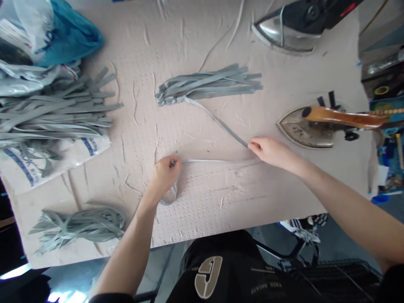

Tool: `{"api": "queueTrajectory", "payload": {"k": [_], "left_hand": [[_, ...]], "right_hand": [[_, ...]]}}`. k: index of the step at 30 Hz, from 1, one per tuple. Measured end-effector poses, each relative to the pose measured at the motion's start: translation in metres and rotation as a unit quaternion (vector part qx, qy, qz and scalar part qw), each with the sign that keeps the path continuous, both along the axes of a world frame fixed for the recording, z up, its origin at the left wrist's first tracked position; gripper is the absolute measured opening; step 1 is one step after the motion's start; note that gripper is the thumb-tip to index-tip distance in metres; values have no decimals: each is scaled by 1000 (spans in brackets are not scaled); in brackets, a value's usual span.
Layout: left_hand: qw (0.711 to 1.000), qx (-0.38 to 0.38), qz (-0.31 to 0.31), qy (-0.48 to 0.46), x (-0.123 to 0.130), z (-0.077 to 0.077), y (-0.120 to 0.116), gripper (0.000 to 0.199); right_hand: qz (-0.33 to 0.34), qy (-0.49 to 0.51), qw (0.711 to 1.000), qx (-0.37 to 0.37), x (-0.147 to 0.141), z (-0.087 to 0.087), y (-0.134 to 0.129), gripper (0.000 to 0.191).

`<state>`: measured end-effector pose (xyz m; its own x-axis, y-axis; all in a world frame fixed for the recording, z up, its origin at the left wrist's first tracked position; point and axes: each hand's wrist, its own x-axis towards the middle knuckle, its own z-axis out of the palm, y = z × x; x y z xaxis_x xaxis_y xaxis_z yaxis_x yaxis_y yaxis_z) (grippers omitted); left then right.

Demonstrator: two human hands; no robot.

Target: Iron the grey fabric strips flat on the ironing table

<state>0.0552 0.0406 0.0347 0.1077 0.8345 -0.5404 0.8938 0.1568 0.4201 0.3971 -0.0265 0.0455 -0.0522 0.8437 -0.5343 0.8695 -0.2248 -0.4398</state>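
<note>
My left hand is closed around a narrow grey fabric strip. Part of that strip stretches right across the table, and a loop of it droops below my fist. Between the thumb and fingers of my right hand, a grey strip is pinched near its end. It slants up and left to a bundle of grey strips lying at the table's middle. Whether both hands hold one and the same strip, I cannot tell.
Two irons, one silver and black and one with a wooden handle, rest at the right. Leftward lie a large pile of grey strips, plastic bags and another strip bundle. Loose threads litter the pale cloth-covered table.
</note>
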Motion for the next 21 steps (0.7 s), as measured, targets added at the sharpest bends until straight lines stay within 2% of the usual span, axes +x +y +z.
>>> {"api": "queueTrajectory", "payload": {"k": [1,3,5,7,9,12,14,15,17,19,21], "left_hand": [[1000,-2,-4,14,2,-1,0,21],[999,-9,-7,34,4,-2,1,22],[999,-13,-11,46,6,-1,3,22],[998,-10,-18,56,6,-1,4,21],[997,-4,-29,65,6,-2,4,20],[996,6,-45,70,4,-5,3,19],[996,10,-55,71,4,-8,1,19],[995,13,-57,75,4,-9,0,19],[994,20,-57,88,5,-10,-2,19],[993,29,-55,99,7,-11,-3,20],[993,37,-58,98,7,-12,-4,20]], "right_hand": [[12,-25,999,41,-4,1,-2,29],[81,-63,988,117,-16,1,-10,37],[157,-76,974,142,-27,-4,-19,37],[172,-72,972,141,-30,-11,-24,25],[149,-58,977,142,-25,-16,-24,21],[123,-48,979,156,-16,-15,-16,24],[112,-41,972,202,-17,-11,-8,24],[125,-29,964,233,-21,-10,-4,27],[196,0,939,284,-31,-12,5,35],[277,-6,914,295,-37,-22,16,42],[303,-53,908,285,-34,-35,30,48]]}}
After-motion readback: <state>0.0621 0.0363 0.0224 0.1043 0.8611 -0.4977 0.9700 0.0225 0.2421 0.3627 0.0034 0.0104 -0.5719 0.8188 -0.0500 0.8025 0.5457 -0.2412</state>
